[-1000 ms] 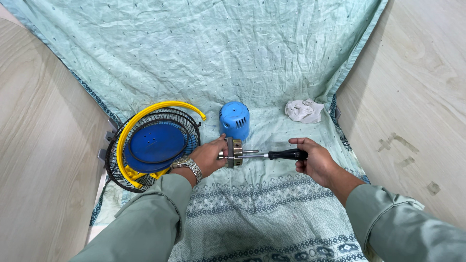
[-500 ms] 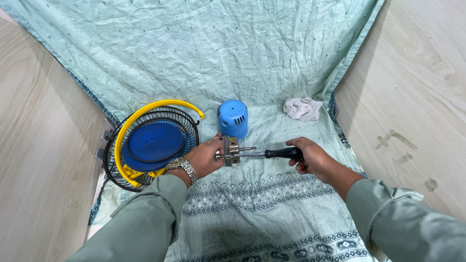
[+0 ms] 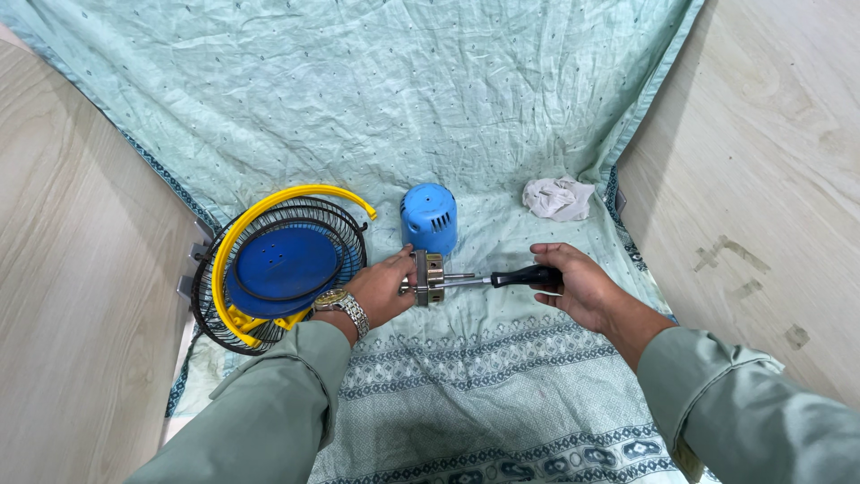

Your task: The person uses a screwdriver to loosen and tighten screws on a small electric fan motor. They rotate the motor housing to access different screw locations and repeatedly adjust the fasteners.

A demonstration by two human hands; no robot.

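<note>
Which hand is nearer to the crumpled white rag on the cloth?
The right hand. It grips the screwdriver handle just below and slightly left of the crumpled white rag. The left hand holds the metal motor part farther left, beyond the screwdriver.

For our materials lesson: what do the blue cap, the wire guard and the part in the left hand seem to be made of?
Blue cap: probably moulded plastic, smooth with a soft sheen and slots. Wire guard: thin dark metal wire, apparently coated, with a yellow rim. Part in the left hand: bare grey metal, by its dull shine.
</note>
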